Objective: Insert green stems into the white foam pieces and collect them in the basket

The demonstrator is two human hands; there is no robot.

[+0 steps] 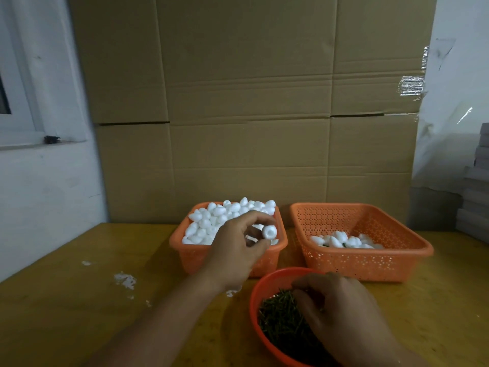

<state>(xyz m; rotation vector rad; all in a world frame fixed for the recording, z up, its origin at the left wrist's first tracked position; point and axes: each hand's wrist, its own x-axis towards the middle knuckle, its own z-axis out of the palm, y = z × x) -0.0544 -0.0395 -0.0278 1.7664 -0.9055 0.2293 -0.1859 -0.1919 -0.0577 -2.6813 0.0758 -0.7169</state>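
Observation:
My left hand pinches one white foam piece between thumb and fingertips, above the left orange basket, which is heaped with white foam pieces. My right hand reaches down into the round orange bowl of green stems; its fingers are curled among the stems, and whether they hold one is hidden. The larger orange basket on the right holds several foam pieces with stems at its bottom.
Everything stands on a yellow wooden table with white foam crumbs at the left. Cardboard boxes form a wall right behind the baskets. A stack of grey trays stands at the far right.

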